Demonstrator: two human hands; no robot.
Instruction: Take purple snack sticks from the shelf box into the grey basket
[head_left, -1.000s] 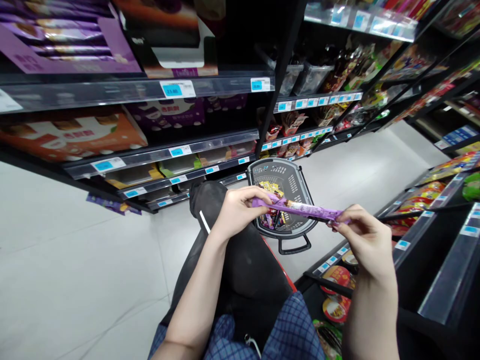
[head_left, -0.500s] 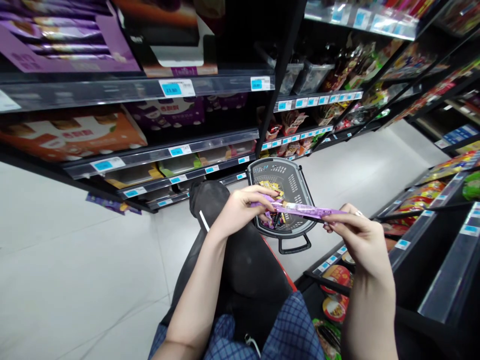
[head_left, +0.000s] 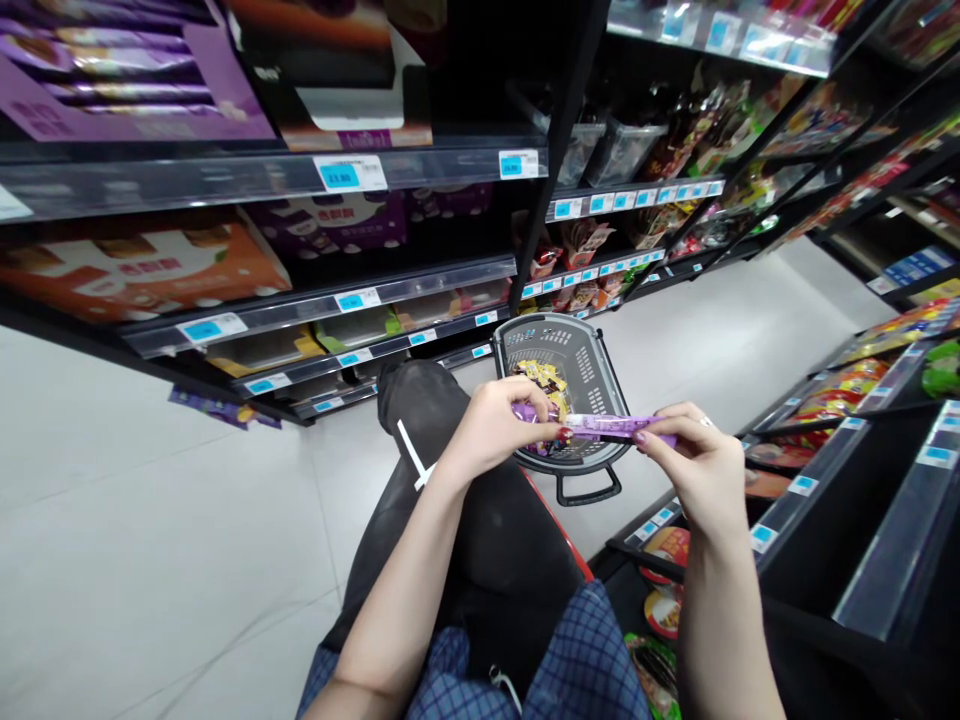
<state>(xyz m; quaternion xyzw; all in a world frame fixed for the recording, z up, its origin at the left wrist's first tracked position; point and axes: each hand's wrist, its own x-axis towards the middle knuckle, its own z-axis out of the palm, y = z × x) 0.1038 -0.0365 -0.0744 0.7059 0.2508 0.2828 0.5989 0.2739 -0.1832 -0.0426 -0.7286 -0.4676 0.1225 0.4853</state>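
Observation:
A long purple snack packet (head_left: 604,427) is stretched between both hands above a grey shopping basket (head_left: 579,362) on the floor. My left hand (head_left: 499,425) pinches the packet's left end, fingers closed. My right hand (head_left: 690,465) pinches its right end, thumb and fingers closed. The basket holds several small wrapped snacks (head_left: 541,378); its black handle lies toward me. My black-trousered knee (head_left: 427,410) rises below the left hand.
Black shelves with blue price tags and boxed snacks run along the left and back (head_left: 352,300). A low shelf with bowl noodles (head_left: 664,550) and packets stands at the right. Pale tiled aisle floor (head_left: 150,520) stretches left and beyond the basket.
The hands have drawn closer together along the packet, and the packet has turned more level and lower over the basket. My right hand has shifted left.

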